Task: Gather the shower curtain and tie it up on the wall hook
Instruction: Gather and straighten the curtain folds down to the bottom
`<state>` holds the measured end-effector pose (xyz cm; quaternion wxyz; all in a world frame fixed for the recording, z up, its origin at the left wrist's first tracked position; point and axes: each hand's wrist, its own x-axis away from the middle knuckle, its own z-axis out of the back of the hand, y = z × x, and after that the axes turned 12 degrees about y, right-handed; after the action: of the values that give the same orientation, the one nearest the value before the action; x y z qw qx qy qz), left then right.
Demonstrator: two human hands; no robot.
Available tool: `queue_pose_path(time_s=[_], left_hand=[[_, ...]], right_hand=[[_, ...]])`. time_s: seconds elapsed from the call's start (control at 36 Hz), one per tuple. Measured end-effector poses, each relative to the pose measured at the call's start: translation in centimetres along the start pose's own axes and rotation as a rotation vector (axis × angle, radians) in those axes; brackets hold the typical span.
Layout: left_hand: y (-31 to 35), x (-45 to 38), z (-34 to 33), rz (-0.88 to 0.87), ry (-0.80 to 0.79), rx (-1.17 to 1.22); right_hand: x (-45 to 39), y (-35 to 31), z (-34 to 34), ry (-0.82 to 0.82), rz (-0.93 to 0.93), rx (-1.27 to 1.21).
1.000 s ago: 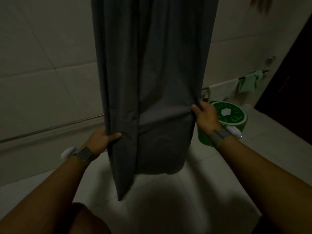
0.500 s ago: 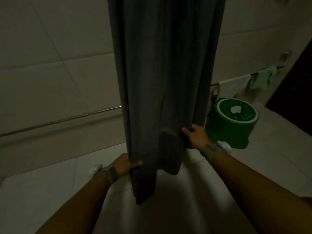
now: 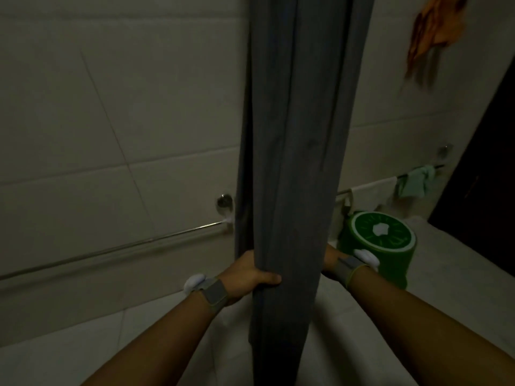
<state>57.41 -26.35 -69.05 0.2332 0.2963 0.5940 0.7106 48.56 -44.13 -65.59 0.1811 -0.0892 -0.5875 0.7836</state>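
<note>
Grey shower curtain [image 3: 295, 168] now squeezed into a narrower column than a moment ago, hanging before the tiled wall. Left hand [image 3: 246, 275] gripping its edge; right hand [image 3: 331, 259] mostly hidden, grip unclear. Nearly gathered, ready for tying.

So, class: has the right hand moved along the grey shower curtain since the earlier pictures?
Yes. The right hand has slid down the grey shower curtain and inward, now level with the green round stool beside it.
</note>
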Motion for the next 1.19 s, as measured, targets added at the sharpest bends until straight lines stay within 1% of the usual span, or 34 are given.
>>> queue_pose_path(time_s=[0.08, 0.19, 0.31, 0.36, 0.42, 0.47, 0.56, 0.61, 0.67, 0.75, 0.81, 0.83, 0.86, 0.89, 0.92, 0.97, 1.0, 1.03, 1.08, 1.14, 1.17, 1.19], left_hand=[[0.5, 0.1, 0.1, 0.017, -0.029, 0.020], [1.0, 0.5, 0.0, 0.045, -0.038, 0.087], [3.6, 1.0, -0.8, 0.052, -0.067, 0.158], [5.6, 1.5, -1.5, 0.047, -0.027, 0.200], [6.6, 2.6, -2.1, 0.032, 0.016, 0.232], [7.7, 4.0, -2.8, 0.049, 0.053, 0.220], [8.0, 5.9, -3.9, 0.021, 0.093, 0.172], [8.0, 6.1, -4.8, 0.013, 0.127, 0.173], [7.2, 5.9, -5.9, 0.021, 0.198, 0.187], [5.3, 5.4, -7.1, -0.010, 0.302, 0.197], [3.2, 4.3, -8.0, -0.059, 0.387, 0.140], [2.8, 3.6, -8.4, -0.098, 0.451, 0.092], [1.4, 3.5, -9.0, -0.121, 0.507, 0.048], [2.2, 2.9, -9.1, -0.197, 0.555, 0.021], [1.8, 2.4, -9.5, -0.234, 0.567, -0.028], [1.7, 0.8, -10.1, -0.249, 0.573, -0.087], [1.8, 0.1, -9.9, -0.247, 0.551, -0.122], [1.8, -0.4, -9.4, -0.238, 0.517, -0.173], [0.8, -1.4, -8.2, -0.153, 0.432, -0.279], [-1.2, -2.2, -6.7, 0.052, 0.364, -0.317], [-2.0, -2.5, -6.2, 0.154, 0.360, -0.296], [-2.2, -2.9, -5.6, 0.212, 0.380, -0.278]], right_hand=[[0.2, -1.1, 0.5, -0.042, -0.027, -0.038], [1.2, -2.5, 1.2, -0.046, -0.118, -0.209], [2.4, -4.0, 2.2, -0.052, -0.223, -0.380], [2.9, -5.0, 3.0, -0.033, -0.258, -0.440], [3.9, -6.7, 3.2, -0.020, -0.256, -0.496], [4.9, -7.9, 3.9, -0.005, -0.267, -0.517], [6.8, -8.2, 4.4, -0.021, -0.260, -0.529], [7.3, -7.2, 4.4, -0.042, -0.266, -0.543], [7.7, -5.4, 4.5, -0.064, -0.268, -0.593], [7.7, -2.4, 4.6, -0.096, -0.193, -0.757], [7.5, 0.3, 4.6, -0.138, -0.143, -0.785], [7.6, 0.8, 4.5, -0.118, -0.078, -0.718], [8.4, 2.3, 3.9, -0.092, 0.004, -0.599], [8.2, 1.7, 3.9, -0.043, 0.127, -0.476], [7.9, 2.0, 3.4, -0.021, 0.189, -0.392], [5.9, 1.7, 3.4, 0.204, 0.227, -0.272], [4.9, 1.5, 3.5, 0.307, 0.215, -0.231], [3.7, 1.4, 3.6, 0.359, 0.197, -0.163], [2.3, 0.8, 3.8, 0.368, 0.137, -0.090], [1.3, 0.6, 4.0, 0.337, 0.031, -0.003], [0.8, 0.9, 4.1, 0.310, -0.030, 0.052], [0.0, 1.4, 4.1, 0.285, -0.083, 0.103]])
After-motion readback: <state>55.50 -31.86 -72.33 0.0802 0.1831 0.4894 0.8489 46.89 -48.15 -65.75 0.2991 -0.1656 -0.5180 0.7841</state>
